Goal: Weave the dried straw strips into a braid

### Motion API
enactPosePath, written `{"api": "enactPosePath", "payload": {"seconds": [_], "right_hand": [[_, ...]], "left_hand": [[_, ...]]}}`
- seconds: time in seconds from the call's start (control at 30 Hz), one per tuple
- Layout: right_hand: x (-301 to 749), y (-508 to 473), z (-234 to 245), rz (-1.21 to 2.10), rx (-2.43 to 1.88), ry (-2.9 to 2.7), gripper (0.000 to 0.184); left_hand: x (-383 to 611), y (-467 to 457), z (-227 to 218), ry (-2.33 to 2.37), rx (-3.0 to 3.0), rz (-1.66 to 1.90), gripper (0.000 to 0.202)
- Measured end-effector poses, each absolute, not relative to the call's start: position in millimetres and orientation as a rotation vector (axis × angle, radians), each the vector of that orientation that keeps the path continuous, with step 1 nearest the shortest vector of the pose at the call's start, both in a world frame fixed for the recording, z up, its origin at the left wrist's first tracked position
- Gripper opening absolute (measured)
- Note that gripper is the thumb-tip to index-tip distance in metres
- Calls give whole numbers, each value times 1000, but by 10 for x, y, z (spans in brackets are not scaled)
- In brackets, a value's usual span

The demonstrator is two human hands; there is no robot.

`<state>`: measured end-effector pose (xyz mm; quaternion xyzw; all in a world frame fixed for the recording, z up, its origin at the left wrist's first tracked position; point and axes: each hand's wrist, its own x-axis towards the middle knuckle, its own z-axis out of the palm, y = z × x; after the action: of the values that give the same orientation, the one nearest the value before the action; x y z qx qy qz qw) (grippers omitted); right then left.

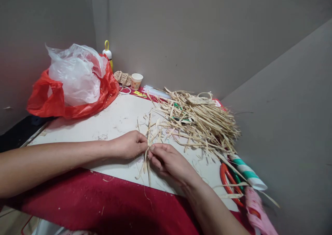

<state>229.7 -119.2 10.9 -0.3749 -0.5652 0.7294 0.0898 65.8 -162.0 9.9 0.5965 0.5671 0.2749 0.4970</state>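
My left hand [132, 145] and my right hand [164, 159] meet over the white board [109, 124], both closed in a pinch. Between the fingertips runs a small bundle of dry straw strips [148, 127], its ends sticking out above and below my hands. The exact crossing point of the strips is partly hidden by my fingers. Just beyond my right hand lies a big loose heap of dry straw [207, 120], with some stray strips scattered toward my hands.
A red plastic bag [44, 100] with a clear bag [75, 75] stands at left. Behind are a paper cup [136, 81], a woven straw piece [122, 78] and a bottle [107, 52]. Orange-handled scissors [225, 179] and a green-striped roll [249, 172] lie right. Grey walls enclose the table.
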Motion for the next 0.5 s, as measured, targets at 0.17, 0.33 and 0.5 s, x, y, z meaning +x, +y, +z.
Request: {"api": "enactPosePath", "payload": {"seconds": [0.17,0.33,0.5], "right_hand": [[2192,-1357,20,2219,-1174,-1430,21],[2189,-1450,-58,1833,-1293,-1856,25],[2199,-1502,-28,1245,-1250,-2312,33]], "left_hand": [[651,-1654,76,1313,1414,702,27],[689,-1683,93,1339,1369,725,25],[733,-1668,130,1402,1421,737,25]]}}
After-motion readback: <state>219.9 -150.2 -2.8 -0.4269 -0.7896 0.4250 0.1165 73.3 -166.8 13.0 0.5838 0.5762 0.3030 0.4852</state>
